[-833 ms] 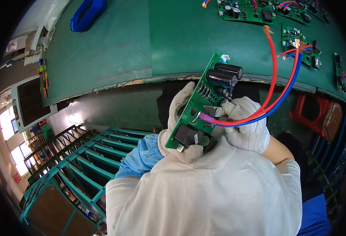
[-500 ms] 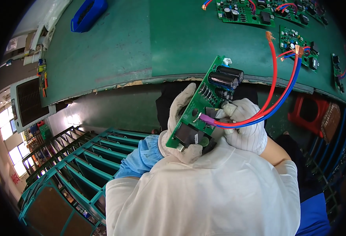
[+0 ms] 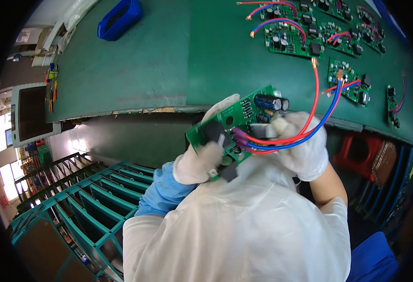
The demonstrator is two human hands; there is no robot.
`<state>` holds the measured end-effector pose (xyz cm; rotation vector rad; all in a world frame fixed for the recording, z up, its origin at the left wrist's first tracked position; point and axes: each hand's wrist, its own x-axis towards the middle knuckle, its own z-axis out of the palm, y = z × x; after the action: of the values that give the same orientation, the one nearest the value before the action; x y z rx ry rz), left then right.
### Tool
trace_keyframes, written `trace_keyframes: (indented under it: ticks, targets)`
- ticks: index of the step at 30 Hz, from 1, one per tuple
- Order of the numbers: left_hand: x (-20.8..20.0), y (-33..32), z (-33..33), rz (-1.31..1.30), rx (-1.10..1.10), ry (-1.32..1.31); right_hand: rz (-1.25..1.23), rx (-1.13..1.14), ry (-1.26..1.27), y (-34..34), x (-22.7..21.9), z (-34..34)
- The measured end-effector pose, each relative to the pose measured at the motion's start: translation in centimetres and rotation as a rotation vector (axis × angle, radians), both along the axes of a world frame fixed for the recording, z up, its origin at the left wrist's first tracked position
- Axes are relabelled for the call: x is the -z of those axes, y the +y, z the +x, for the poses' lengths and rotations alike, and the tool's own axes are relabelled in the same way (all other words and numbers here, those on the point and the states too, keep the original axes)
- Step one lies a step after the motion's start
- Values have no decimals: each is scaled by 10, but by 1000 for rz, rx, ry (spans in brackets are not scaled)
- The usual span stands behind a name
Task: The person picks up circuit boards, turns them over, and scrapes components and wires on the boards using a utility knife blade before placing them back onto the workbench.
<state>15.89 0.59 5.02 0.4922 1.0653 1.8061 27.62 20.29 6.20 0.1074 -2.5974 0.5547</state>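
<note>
A green circuit board [image 3: 225, 115] is held in front of my chest, tilted, over the near edge of the bench. It carries black capacitors [image 3: 268, 102] at its upper right and dark blocky parts at its lower left. My left hand [image 3: 198, 162], in a white glove, grips the board's left end with the thumb across its face. Red and blue wires [image 3: 286, 144] rise from purple sleeves on the board and arc right to bare copper ends. Behind them my gloved right hand [image 3: 303, 145] has curled fingers at the board's right side; what they pinch is hidden.
Several wired circuit boards [image 3: 286, 40] lie at the bench's far right. A blue bin [image 3: 119, 19] stands at the far left of the green bench [image 3: 159, 61]. Teal metal racking [image 3: 98, 207] is at my left, and a red stool [image 3: 357, 155] at my right.
The held board has turned clockwise to lie more level, and its wires have swung with it. My right hand has shifted slightly up. The view has shifted, showing more boards.
</note>
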Motion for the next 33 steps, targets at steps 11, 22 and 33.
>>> trace_keyframes:
  ticks: [11, 22, 33]
  targets:
    - [37, -40, 10, -101, -125, 647, -241, -275, -393, 60, -21, -41]
    - [32, -49, 27, -104, -75, 252, -429, -492, -527, 39, 4, -44]
    - [43, -50, 22, -14, 53, 353, -512, -486, -751, 49, -8, -32]
